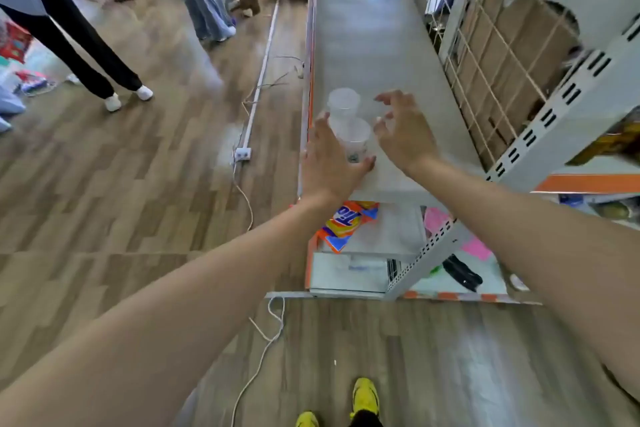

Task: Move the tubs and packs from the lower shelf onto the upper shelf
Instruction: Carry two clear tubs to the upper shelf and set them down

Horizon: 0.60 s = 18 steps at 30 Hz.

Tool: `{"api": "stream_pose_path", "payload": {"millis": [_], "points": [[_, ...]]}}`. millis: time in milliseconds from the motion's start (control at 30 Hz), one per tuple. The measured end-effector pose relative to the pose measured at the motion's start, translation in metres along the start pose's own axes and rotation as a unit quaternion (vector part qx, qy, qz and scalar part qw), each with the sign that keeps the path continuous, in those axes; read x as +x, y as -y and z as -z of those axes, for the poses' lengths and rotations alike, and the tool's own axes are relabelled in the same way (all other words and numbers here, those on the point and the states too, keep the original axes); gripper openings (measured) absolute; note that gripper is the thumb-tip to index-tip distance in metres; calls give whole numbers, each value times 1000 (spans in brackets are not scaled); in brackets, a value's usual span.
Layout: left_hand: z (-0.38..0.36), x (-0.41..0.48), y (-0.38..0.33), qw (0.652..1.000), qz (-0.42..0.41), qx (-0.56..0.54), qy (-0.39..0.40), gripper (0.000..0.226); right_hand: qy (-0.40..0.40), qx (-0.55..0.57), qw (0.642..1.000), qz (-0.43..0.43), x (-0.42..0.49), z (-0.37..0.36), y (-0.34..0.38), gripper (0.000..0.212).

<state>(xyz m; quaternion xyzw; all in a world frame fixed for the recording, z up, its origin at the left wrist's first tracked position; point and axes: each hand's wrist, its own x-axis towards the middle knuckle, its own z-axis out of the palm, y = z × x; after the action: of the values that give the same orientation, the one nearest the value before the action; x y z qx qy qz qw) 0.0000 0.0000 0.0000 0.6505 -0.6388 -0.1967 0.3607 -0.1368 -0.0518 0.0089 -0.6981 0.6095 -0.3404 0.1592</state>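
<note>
While the left grip is lying wide beside the near tub and the right grip is hovering wide and empty, that tub and the far tub are crowding the upper shelf's orange-trimmed edge; sliding them inward seems wise.

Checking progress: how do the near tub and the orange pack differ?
The near tub is clear; the orange pack is brightly printed. The near tub stands on the upper shelf; the orange pack lies on the lower shelf. The left hand is beside the near tub; no hand is at the orange pack.
</note>
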Motion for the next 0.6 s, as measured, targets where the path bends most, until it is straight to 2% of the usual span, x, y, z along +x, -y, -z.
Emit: {"api": "stream_pose_path", "payload": {"millis": [167, 267, 400, 600], "points": [[-10, 8, 5, 998, 42, -36, -23, 70, 28, 11, 998, 58, 15, 0, -2, 41], [-7, 7, 7, 997, 38, -51, -33, 67, 43, 31, 995, 81, 22, 0, -4, 44], [5, 9, 8, 994, 28, -64, -85, 67, 64, 26, 991, 113, 23, -11, -6, 57], [23, 12, 20, 988, 26, -57, -140, 64, 78, 67, 994, 44, 23, -33, 5, 64]]}}
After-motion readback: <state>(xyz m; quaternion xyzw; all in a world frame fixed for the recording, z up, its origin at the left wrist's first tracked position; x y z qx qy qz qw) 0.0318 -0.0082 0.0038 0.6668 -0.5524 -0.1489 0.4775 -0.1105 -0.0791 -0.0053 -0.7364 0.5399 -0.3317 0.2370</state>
